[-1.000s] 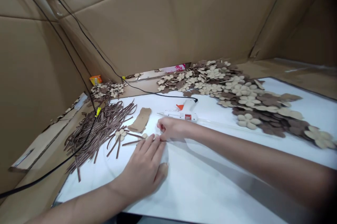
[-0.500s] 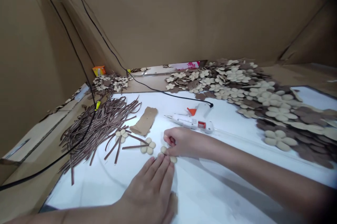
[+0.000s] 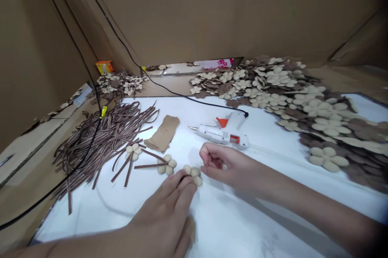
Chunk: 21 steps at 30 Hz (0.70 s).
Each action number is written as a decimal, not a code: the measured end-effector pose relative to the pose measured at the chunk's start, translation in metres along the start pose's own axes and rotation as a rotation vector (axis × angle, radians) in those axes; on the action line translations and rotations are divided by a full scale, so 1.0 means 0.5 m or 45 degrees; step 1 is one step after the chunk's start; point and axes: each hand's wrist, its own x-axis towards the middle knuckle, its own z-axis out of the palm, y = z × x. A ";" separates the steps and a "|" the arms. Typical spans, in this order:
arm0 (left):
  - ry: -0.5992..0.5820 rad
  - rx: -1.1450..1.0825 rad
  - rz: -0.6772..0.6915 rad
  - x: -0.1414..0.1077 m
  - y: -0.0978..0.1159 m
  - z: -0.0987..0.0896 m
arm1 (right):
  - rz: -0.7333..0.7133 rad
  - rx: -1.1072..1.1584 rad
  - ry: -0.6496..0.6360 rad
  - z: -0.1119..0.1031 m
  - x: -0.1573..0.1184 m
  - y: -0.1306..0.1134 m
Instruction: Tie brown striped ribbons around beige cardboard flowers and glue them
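Observation:
My left hand lies palm down on the white board, its fingers stretched out over the near-left side of a beige felt flower. A bit of dark brown strip shows between these fingertips. Partly covered by the same hand is a tan piece that I cannot identify. Just right of the flower, my right hand is closed with curled fingers, apart from the petals; anything inside is hidden. Two more beige flowers, one near and one farther left, have brown strips lying across them.
A white glue gun lies beyond my right hand, its black cord running back. Left is a heap of brown strips; a cardboard scrap lies beside it. Beige and brown flowers pile up right. Cardboard walls surround the board.
My right hand has let go of the flower and drawn off to the right, uncovering its petals. My left hand stays on the flower. The view has shifted slightly.

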 end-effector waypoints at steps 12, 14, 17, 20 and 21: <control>-0.140 -0.199 -0.198 0.004 0.009 -0.023 | -0.452 -0.017 0.076 -0.014 -0.072 -0.018; -0.139 -0.271 -0.211 0.012 0.008 -0.029 | -0.519 0.379 -0.149 0.003 -0.059 -0.033; -0.132 -0.357 -0.251 0.017 0.001 -0.034 | -0.374 0.876 -0.611 0.019 -0.041 -0.054; -0.137 -0.373 -0.264 0.011 -0.008 -0.033 | 0.025 0.348 -1.232 0.000 -0.052 -0.063; -0.143 -0.374 -0.266 0.008 -0.009 -0.032 | 0.099 -0.004 -1.289 -0.011 -0.062 -0.063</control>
